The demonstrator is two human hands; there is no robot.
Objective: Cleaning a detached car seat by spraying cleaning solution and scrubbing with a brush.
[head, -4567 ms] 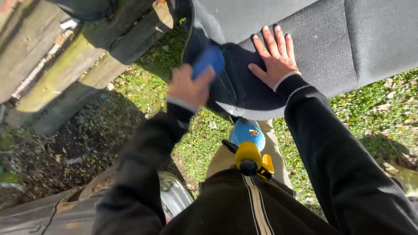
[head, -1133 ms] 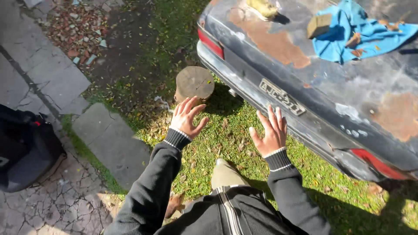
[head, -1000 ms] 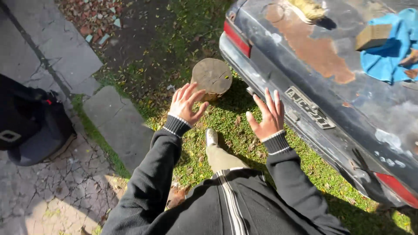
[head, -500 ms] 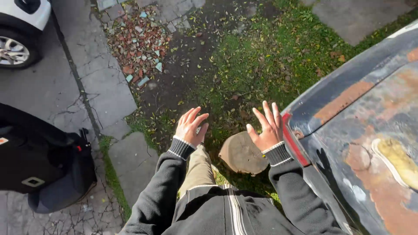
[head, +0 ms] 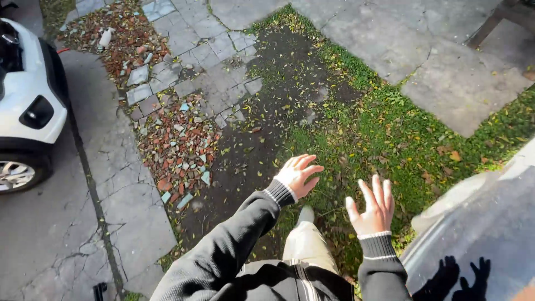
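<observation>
Outdoors, cracked paving slabs [head: 139,217] border a patch of grass [head: 390,139] strewn with leaves, with broken brick rubble [head: 178,145] beside it and a white car [head: 25,106] at the left edge. Both hands are empty, fingers spread, held apart in the air above the grass: the left hand [head: 298,175] ahead, the right hand [head: 372,209] nearer a grey car body [head: 479,223], which shows their shadows. It looks like walking between spots; nothing is grasped.

Outdoor yard in bright sunlight | leaf-strewn grass [head: 390,134] and bare soil [head: 262,145] | cracked stone paving [head: 390,33] | red brick rubble [head: 178,145] | white car [head: 25,106] at left
</observation>
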